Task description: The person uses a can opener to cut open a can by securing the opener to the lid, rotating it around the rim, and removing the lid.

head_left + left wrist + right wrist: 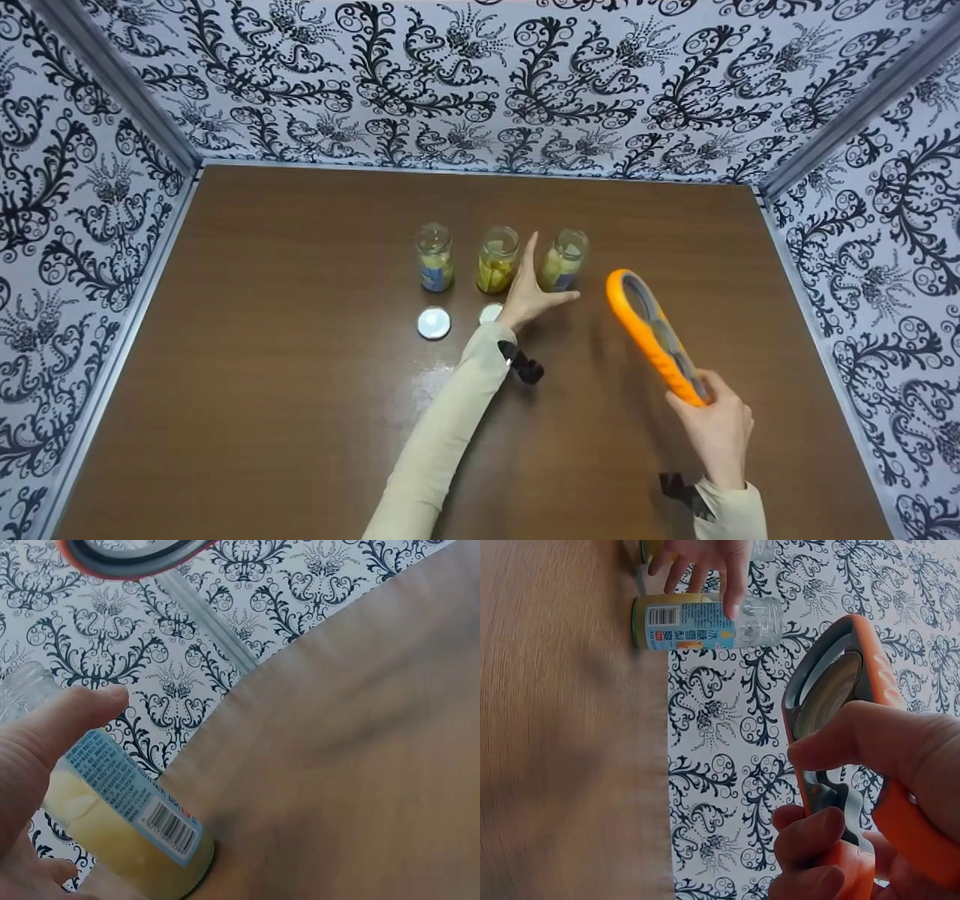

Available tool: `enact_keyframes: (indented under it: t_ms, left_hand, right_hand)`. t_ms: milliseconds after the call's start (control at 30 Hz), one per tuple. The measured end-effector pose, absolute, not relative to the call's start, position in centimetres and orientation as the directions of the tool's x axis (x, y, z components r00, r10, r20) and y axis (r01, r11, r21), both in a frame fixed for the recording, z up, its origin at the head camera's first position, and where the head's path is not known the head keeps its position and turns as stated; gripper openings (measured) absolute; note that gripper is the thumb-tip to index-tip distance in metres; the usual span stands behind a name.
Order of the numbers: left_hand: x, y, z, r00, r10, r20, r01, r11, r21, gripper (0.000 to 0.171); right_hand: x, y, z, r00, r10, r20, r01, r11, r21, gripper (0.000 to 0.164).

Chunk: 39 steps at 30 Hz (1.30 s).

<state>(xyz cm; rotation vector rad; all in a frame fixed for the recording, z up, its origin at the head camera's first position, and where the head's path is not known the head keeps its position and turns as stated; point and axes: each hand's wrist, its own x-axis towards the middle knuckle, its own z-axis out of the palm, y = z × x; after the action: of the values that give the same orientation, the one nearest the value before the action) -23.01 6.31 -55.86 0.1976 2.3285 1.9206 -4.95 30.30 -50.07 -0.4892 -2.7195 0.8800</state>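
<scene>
Three glass jars with pale yellow contents stand in a row on the table, their tops uncovered: a left jar [435, 259], a middle jar [495, 271] and a right jar [565, 255]. My left hand [529, 296] is at the right jar, thumb and fingers spread and fairly straight. In the left wrist view the thumb overlaps that jar's blue label [127, 780]. My right hand [716, 427] grips an orange and grey jar opener [649, 341], raised to the right of the jars. Inside the opener's loop sits a round metallic lid [829, 697].
One white lid [433, 323] lies in front of the left jar. A second white lid [489, 313], partly hidden by my left hand, lies before the middle jar. Patterned panels [480, 82] bound the brown table [262, 360] at the back and both sides.
</scene>
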Motion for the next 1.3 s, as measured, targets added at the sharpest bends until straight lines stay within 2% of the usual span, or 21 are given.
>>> enact_keyframes:
  t_ms: [267,500,733,833,967,1133,1300]
  left_hand:
    - [-20.8,5.3,-56.4,-0.984,0.174,0.033,0.063,0.173,0.983,0.116]
    - [-19.1,4.0,-56.2,-0.976,0.210,0.050,0.091,0.189,0.978,0.107]
    - [-18.1,3.3,-55.8,-0.965,0.247,0.091,0.148,0.222,0.964,0.079]
    - [-17.5,2.7,-55.5,-0.943,0.316,0.102,0.158,0.158,0.975,0.063]
    - [-16.8,1.5,-55.2,-0.910,0.405,0.087,0.106,0.024,0.994,0.052]
    - [-16.2,0.1,-55.3,-0.901,0.432,0.042,0.014,-0.068,0.998,0.051]
    - [-15.7,-1.2,-55.7,-0.918,0.395,0.027,-0.039,-0.158,0.987,0.054]
  right_hand:
    - [-5.0,30.2,-50.2,-0.921,0.374,0.109,0.241,0.768,-0.594,0.034]
    - [-5.0,30.1,-50.3,-0.923,0.373,0.098,0.246,0.765,-0.595,0.034]
    - [-5.1,29.7,-50.3,-0.926,0.371,0.075,0.256,0.759,-0.598,0.033]
    - [-5.1,29.6,-50.3,-0.927,0.365,0.086,0.245,0.763,-0.598,0.033]
    - [-5.0,29.5,-50.4,-0.931,0.349,0.106,0.220,0.768,-0.602,0.032]
    - [-4.9,29.0,-50.6,-0.941,0.324,0.099,0.204,0.775,-0.598,0.034]
    - [-5.0,28.3,-51.0,-0.953,0.282,0.113,0.162,0.788,-0.594,0.037]
